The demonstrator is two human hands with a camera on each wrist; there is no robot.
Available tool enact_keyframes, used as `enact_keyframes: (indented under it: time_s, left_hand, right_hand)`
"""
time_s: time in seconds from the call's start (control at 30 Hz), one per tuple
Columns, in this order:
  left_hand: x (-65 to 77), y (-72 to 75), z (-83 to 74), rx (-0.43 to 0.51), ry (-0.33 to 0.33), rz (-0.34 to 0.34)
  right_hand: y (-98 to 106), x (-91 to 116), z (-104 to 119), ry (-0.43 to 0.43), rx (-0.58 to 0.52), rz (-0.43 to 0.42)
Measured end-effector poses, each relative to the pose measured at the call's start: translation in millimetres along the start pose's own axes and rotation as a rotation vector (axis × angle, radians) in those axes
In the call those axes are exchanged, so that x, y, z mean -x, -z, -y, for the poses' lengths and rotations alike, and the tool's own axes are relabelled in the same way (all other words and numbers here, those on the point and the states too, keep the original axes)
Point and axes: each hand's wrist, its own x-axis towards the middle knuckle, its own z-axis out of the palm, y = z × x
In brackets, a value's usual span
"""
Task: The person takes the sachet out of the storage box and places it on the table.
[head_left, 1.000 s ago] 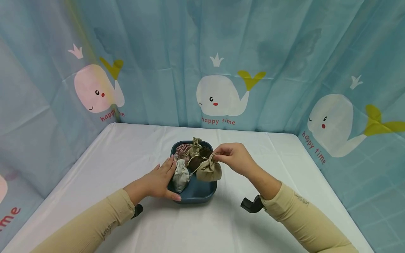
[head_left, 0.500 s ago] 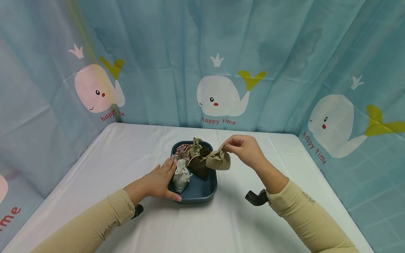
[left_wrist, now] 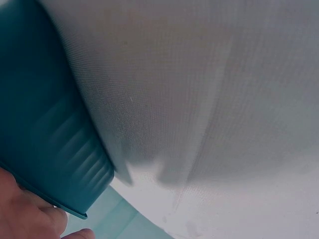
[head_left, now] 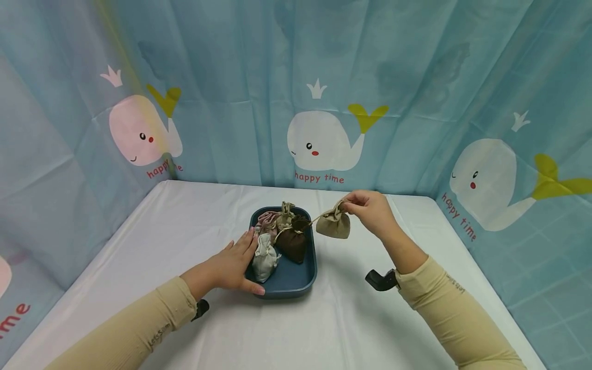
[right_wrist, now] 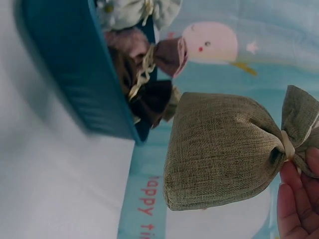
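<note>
My right hand (head_left: 371,211) pinches the gathered neck of a tan drawstring pouch (head_left: 334,224), which hangs in the air just right of a blue bin (head_left: 289,281). In the right wrist view the pouch (right_wrist: 219,152) is full and tied with a pale cord, my fingertips at its neck. My left hand (head_left: 234,262) lies with straight fingers along the bin's left rim. Inside the bin are a pale grey pouch (head_left: 265,259), a dark brown pouch (head_left: 293,245), a pink pouch (head_left: 266,223) and an olive-tan pouch (head_left: 285,216) at the back.
The bin stands on a white cloth-covered table (head_left: 351,318). Behind and beside it hangs a light blue curtain (head_left: 240,128) printed with whales. A black wrist mount (head_left: 381,280) sticks out below the right sleeve.
My right hand has lifted the tan pouch out from over the bin, moving up and to the right. The dark brown pouch is now uncovered. My left hand has stayed in place.
</note>
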Motion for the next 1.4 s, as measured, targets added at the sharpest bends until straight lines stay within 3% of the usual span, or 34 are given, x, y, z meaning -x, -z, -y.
enact_keyframes:
  time_s: [0.9,1.4]
  left_hand:
    - [1.3,-0.3,0.1,0.011,-0.005,0.003]
    - [0.9,1.1,-0.8,0.013,-0.007,-0.006]
  right_hand:
    - [1.2,-19.6,-55.0,-0.178,-0.001,-0.078]
    - [-4.7,-23.3,-82.8,-0.221,0.026,-0.073]
